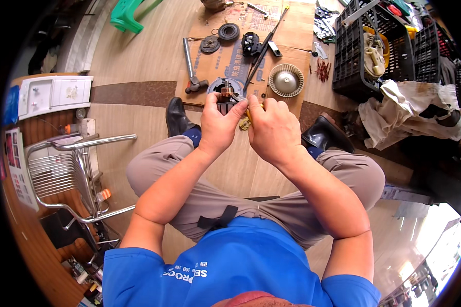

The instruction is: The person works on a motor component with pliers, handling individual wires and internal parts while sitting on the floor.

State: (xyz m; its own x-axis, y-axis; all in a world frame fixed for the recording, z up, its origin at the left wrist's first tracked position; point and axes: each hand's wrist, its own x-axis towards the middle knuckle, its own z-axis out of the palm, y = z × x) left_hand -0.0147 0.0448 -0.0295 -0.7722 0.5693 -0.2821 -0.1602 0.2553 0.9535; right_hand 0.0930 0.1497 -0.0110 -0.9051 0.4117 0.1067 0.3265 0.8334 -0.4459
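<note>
My left hand (219, 125) is closed around a small electric motor (226, 92) with a copper-coloured commutator showing at its top. A grey round housing rim shows behind the copper part. My right hand (275, 128) is closed beside it, thumb and forefinger pinching a slim yellow-handled tool (249, 114). The tool's tip lies close to the motor's right side; its exact kind is hidden by my fingers. Just below my fingertips, a small yellowish piece (245, 124) is partly in view.
A cardboard sheet (297, 30) lies ahead, bearing a hammer (189, 64), a blower wheel (286, 80), a black pulley (229, 32), a flat disc (210, 44) and a long black arm (264, 51). Black crates (351, 71) stand right, a metal chair (61, 174) left, a green stool (125, 15) far left.
</note>
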